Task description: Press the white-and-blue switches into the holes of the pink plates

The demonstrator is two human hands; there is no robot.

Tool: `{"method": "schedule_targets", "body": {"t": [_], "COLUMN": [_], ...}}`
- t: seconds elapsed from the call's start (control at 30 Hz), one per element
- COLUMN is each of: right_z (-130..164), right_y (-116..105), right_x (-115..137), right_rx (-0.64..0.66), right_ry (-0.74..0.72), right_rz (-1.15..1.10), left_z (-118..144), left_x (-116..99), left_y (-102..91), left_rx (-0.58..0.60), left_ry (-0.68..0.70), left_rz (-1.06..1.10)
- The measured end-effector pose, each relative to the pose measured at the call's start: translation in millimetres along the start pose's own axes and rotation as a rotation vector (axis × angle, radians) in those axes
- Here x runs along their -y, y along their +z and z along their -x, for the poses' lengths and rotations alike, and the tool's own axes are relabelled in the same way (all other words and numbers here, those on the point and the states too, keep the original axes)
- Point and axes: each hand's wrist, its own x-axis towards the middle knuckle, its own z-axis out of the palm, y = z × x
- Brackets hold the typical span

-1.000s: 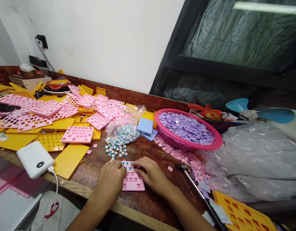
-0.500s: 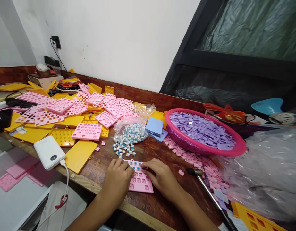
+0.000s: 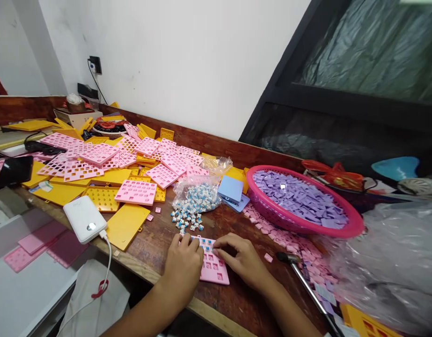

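Note:
A pink plate [image 3: 216, 271] with rows of square pockets lies on the table in front of me. Small blue-and-white key switches [image 3: 207, 248] sit in its upper pockets, while the lower pockets show bare pink. My left hand [image 3: 184, 260] grips the plate's left side with bent fingers, hiding that edge. At the plate's upper right, my right hand [image 3: 238, 257] has thumb and fingers pinched close to the switches; whatever is between the fingertips is too small to make out. Just beyond the plate, a clear bag [image 3: 198, 194] spills a heap of the same switches.
A pink basket [image 3: 352, 227] full of purple tiles stands right, beside loose pink tiles [image 3: 293, 243] and a hammer [image 3: 307, 281]. Pink plates [image 3: 136, 192] and yellow panels [image 3: 126, 227] pile up left. A white power bank [image 3: 84, 217] lies near the front edge with a cable.
The whole view has shifted, so things appear slightly farther right and lower. My right fingertips have moved a little down the plate. My left hand keeps its place on the plate.

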Motion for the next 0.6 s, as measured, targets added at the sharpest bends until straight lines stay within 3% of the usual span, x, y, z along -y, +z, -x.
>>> {"method": "schedule_targets", "body": {"t": [0.1, 0.23, 0.3, 0.4, 0.6], "right_z": [-3, -17, -30, -56, -91], "right_y": [2, 4, 4, 5, 26], "right_x": [0, 8, 14, 25, 43], "right_rx": [-0.090, -0.130, -0.065, 0.058, 0.121], "right_ry": [0.032, -0.001, -0.046, -0.094, 0.055], "right_rz": [-0.028, 0.047, 0.137, 0.271, 0.538], "left_z": [4, 9, 9, 5, 0], "left_x": [8, 42, 62, 80, 82], "left_y": [-6.8, -15.1, -16.4, -13.5, -3.5], "left_rx": [0.009, -0.063, -0.112, -0.096, -0.017], "left_ry": [-0.013, -0.073, -0.165, -0.191, -0.095], "left_rz": [0.121, 0.364, 0.313, 0.209, 0.139]}}
